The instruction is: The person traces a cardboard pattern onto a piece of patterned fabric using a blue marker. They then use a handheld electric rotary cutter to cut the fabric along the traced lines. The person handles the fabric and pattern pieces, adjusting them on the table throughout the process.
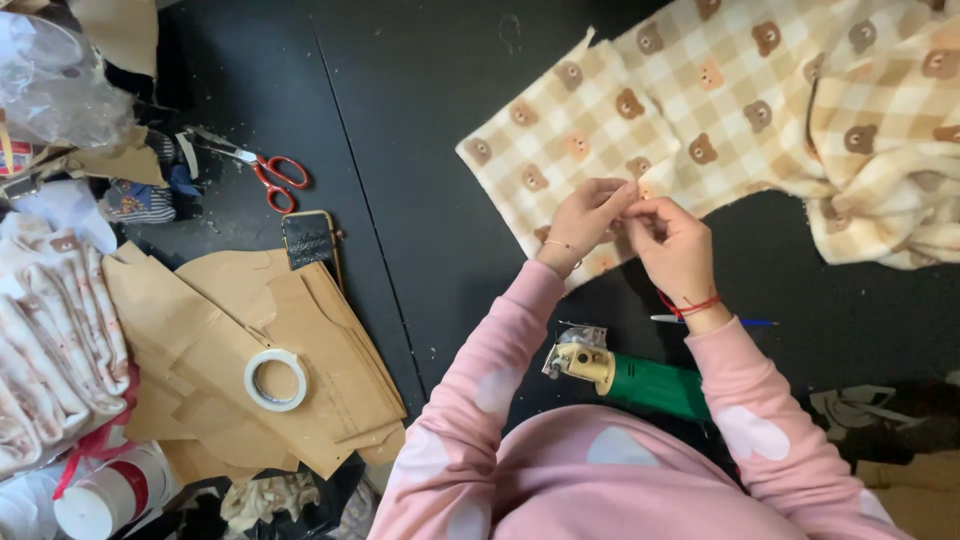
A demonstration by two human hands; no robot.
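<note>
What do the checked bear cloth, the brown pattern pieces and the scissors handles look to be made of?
Checked bear cloth: soft fleece or flannel by its fuzzy, matte nap; both hands, left hand and right hand, pinch its edge. Brown pattern pieces: kraft paper or thin card, flat, matte, with sharp cut edges. Scissors: red handles, probably plastic; blades shiny metal.

A sewing or garment-cutting workshop is shown. A dark worktable [420, 120] is covered with checked bear-print fabric [760, 90], brown paper pattern pieces [250, 340], red-handled scissors [262, 170], a roll of tape [275, 380] and a green electric cloth cutter [630, 378]. Folded printed cloth [50, 340] is stacked at one side.
</note>
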